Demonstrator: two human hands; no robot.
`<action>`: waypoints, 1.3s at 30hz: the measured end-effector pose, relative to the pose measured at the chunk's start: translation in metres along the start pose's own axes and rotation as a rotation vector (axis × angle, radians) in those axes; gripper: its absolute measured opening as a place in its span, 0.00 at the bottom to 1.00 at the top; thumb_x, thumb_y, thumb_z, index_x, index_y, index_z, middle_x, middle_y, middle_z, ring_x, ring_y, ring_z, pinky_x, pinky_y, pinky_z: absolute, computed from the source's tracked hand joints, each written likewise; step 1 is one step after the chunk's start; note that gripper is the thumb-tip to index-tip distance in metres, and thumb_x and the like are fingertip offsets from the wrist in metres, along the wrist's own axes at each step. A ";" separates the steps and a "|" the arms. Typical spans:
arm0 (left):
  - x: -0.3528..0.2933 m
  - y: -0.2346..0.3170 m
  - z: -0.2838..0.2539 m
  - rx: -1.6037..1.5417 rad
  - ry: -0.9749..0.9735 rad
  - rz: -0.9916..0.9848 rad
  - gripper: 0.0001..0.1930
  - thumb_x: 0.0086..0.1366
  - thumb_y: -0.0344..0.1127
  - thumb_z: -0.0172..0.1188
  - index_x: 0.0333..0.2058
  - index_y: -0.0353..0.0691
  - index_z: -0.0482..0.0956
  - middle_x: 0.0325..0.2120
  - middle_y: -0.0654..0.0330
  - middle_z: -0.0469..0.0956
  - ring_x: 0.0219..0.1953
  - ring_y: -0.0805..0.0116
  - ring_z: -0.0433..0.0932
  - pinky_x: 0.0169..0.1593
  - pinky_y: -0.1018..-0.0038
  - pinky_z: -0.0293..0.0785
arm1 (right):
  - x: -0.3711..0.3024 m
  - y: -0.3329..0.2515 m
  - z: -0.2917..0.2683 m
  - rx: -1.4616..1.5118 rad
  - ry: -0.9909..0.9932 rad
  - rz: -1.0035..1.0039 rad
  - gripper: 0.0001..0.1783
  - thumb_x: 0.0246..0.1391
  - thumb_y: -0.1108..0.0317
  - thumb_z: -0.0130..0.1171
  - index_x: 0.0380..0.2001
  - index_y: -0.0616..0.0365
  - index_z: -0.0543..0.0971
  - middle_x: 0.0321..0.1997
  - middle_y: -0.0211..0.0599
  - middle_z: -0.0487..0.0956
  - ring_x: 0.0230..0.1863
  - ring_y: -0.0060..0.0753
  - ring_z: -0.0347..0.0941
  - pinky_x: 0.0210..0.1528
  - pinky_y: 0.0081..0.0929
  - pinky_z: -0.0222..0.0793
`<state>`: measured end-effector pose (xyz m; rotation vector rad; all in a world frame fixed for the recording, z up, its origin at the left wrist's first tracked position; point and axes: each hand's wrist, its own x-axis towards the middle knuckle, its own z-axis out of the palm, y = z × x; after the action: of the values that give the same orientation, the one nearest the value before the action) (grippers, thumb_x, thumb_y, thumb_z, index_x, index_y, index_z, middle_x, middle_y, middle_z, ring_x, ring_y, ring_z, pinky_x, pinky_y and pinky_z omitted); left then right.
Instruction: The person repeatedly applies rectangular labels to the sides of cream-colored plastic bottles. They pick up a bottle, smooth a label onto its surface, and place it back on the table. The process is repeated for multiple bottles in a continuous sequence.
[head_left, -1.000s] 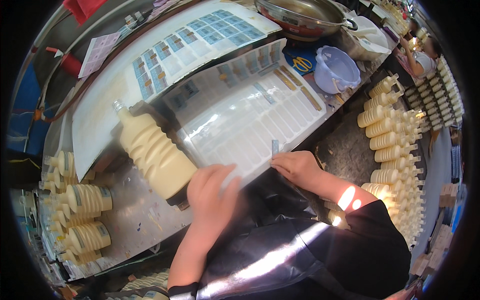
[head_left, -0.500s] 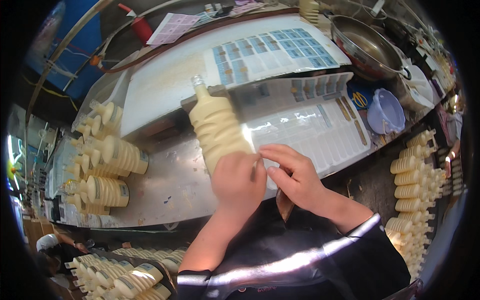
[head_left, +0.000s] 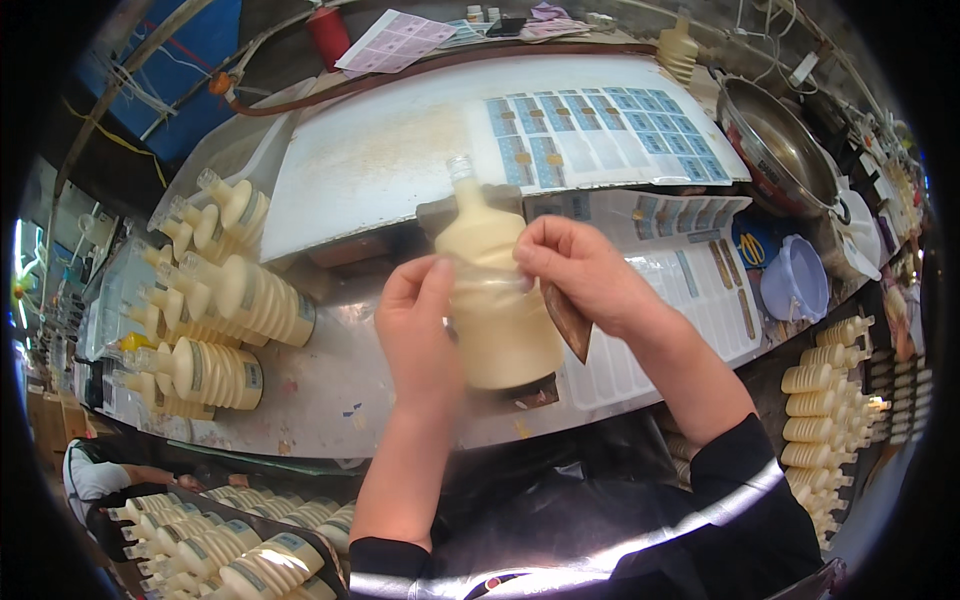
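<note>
A cream-coloured bottle (head_left: 503,345) with a ribbed body and clear neck lies on the worktable in front of me, neck away from me, resting on a dark support. A thin see-through film strip (head_left: 485,275) stretches across its upper body. My left hand (head_left: 418,305) pinches one end between thumb and forefinger. The other end is at the pinched fingertips of my right hand (head_left: 580,262). A pointed brown wooden-looking tool (head_left: 568,322) sticks out below the right palm; its upper part is hidden in the hand.
Sheets of blue labels (head_left: 640,120) lie on a raised white board (head_left: 370,150), with a backing sheet (head_left: 640,330) to the right. Many cream bottles (head_left: 235,295) are stacked left, others at lower left and right. A purple bucket (head_left: 795,280) and large metal pan (head_left: 780,140) stand right.
Both hands have moved up the bottle from its near end. They have spread apart, and the clear strip now shows between them. The view has shifted, so the bottle appears farther right.
</note>
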<state>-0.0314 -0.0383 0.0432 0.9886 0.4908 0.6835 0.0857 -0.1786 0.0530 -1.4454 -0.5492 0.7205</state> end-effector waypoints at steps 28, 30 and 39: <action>0.040 -0.040 -0.016 0.107 0.015 -0.073 0.06 0.67 0.30 0.62 0.41 0.38 0.77 0.34 0.65 0.76 0.37 0.78 0.74 0.44 0.78 0.71 | 0.040 -0.007 -0.007 -0.524 0.139 -0.055 0.12 0.57 0.64 0.64 0.33 0.63 0.79 0.31 0.28 0.80 0.31 0.17 0.74 0.33 0.22 0.72; 0.043 -0.039 -0.017 0.040 0.014 -0.113 0.08 0.68 0.30 0.62 0.43 0.38 0.76 0.36 0.64 0.77 0.38 0.78 0.74 0.44 0.78 0.72 | 0.041 -0.005 -0.006 -0.565 0.166 -0.062 0.12 0.56 0.64 0.65 0.33 0.63 0.79 0.31 0.29 0.80 0.31 0.18 0.74 0.34 0.22 0.72; 0.052 -0.043 -0.015 0.012 -0.063 -0.161 0.12 0.74 0.35 0.61 0.51 0.38 0.74 0.42 0.62 0.77 0.44 0.75 0.76 0.50 0.75 0.77 | 0.040 -0.006 -0.005 -0.581 0.181 -0.027 0.18 0.53 0.59 0.61 0.34 0.67 0.82 0.38 0.52 0.81 0.40 0.50 0.80 0.46 0.40 0.75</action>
<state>0.0072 -0.0078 -0.0052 0.9673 0.5129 0.5043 0.1174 -0.1532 0.0549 -2.0135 -0.6671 0.4125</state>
